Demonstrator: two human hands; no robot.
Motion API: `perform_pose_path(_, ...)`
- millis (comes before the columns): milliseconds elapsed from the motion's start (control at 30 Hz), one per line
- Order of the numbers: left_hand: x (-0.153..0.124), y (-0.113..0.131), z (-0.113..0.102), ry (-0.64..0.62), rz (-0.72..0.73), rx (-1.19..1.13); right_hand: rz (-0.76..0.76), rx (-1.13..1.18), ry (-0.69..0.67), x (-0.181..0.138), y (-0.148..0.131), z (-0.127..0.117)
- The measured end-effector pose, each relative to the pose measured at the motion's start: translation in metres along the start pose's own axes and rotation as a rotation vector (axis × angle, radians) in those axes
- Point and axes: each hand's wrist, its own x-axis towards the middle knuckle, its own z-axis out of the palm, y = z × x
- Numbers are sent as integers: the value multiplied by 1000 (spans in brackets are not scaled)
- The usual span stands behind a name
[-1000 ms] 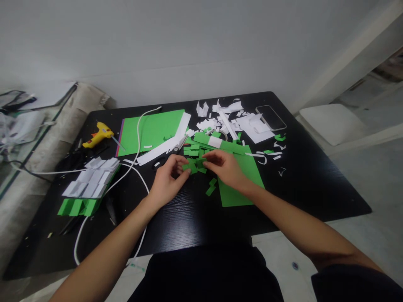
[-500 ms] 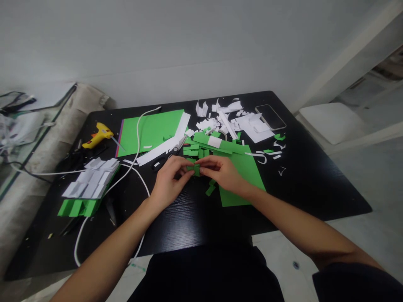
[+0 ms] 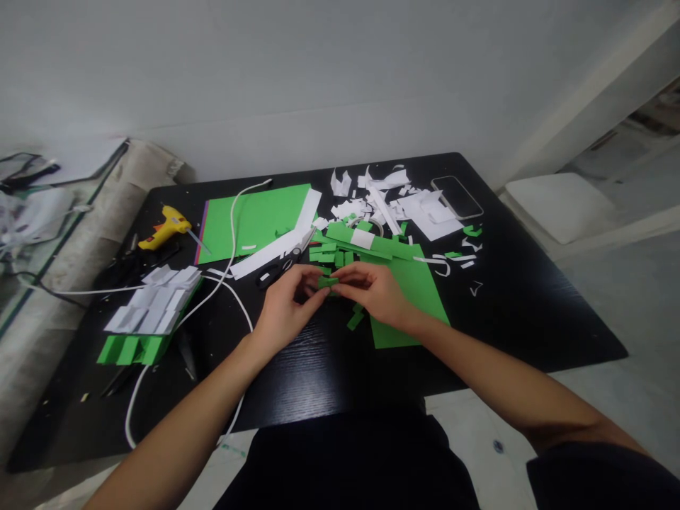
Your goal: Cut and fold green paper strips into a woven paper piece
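A small green paper piece [image 3: 328, 282] is held over the tabletop [image 3: 297, 382], just in front of the loose green cuttings [image 3: 324, 252], its left end pinched in the narrowed thumb-and-finger grip of the left hand [image 3: 287, 301] and its right end likewise by the right hand [image 3: 377, 290]. Very light, bendable and easily creased in all likelihood, it is best taken gently by the ends, with the middle left unpressed.

we count two hands, one left hand [image 3: 290, 301] and one right hand [image 3: 375, 294], and one held green bit [image 3: 328, 282]. we see two big green sheets [image 3: 270, 212] [image 3: 409, 312], one yellow glue gun [image 3: 167, 229], one phone [image 3: 462, 198], one pair of scissors [image 3: 280, 269] and one black table [image 3: 531, 319]. the white scraps [image 3: 353, 210] are too many for us to count.
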Motion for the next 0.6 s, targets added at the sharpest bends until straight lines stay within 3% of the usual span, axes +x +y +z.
perform_pose_path(600, -1, -2, -3, -113, 36, 96, -75, -164, -10, 0, 3, -1)
